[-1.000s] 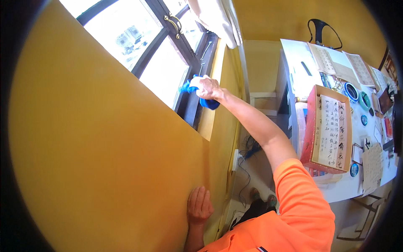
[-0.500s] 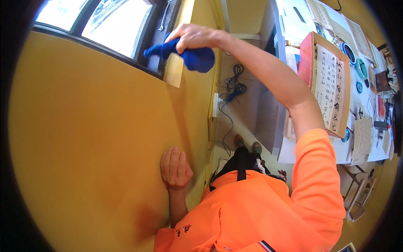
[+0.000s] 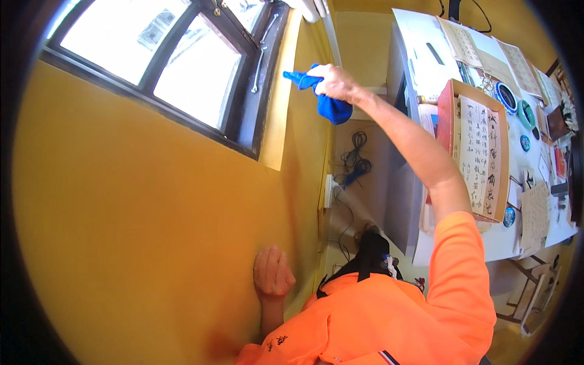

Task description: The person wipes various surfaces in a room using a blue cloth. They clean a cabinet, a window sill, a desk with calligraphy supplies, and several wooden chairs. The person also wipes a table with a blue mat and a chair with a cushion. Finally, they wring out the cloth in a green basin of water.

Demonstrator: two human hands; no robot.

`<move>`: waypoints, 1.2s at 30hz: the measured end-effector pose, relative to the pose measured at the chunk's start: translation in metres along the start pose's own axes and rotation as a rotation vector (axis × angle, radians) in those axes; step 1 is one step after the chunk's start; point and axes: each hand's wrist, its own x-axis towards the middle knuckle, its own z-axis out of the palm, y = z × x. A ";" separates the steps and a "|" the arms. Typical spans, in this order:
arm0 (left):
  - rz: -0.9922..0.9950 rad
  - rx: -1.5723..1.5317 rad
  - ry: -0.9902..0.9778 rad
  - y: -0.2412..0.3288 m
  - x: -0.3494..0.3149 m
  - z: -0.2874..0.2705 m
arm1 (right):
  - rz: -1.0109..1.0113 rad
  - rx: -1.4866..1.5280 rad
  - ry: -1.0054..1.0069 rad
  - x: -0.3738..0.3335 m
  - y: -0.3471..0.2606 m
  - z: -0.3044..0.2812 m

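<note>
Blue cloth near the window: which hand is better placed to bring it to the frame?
Probably the right hand: it grips the blue cloth and is raised near the window frame. The left hand is lower, by the yellow wall, with nothing visible in it.

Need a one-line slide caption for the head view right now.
Right hand grips a blue cloth beside the dark-framed window; left hand by the yellow wall.
</note>
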 end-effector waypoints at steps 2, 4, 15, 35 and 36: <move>0.014 0.014 0.003 -0.002 0.001 -0.001 | -0.008 -0.153 0.019 0.019 -0.013 0.012; 0.021 0.014 0.007 -0.002 0.003 0.001 | -0.059 -0.307 0.053 0.041 -0.024 0.023; 0.063 0.045 -0.073 -0.007 -0.001 0.000 | -0.165 -0.719 -0.055 0.154 0.014 0.098; -0.155 -0.236 -0.194 0.032 0.109 0.057 | -0.193 -0.627 -0.003 0.184 0.044 0.074; -0.188 -0.201 -0.211 0.028 0.125 0.073 | -0.148 -0.540 0.034 0.188 0.040 0.073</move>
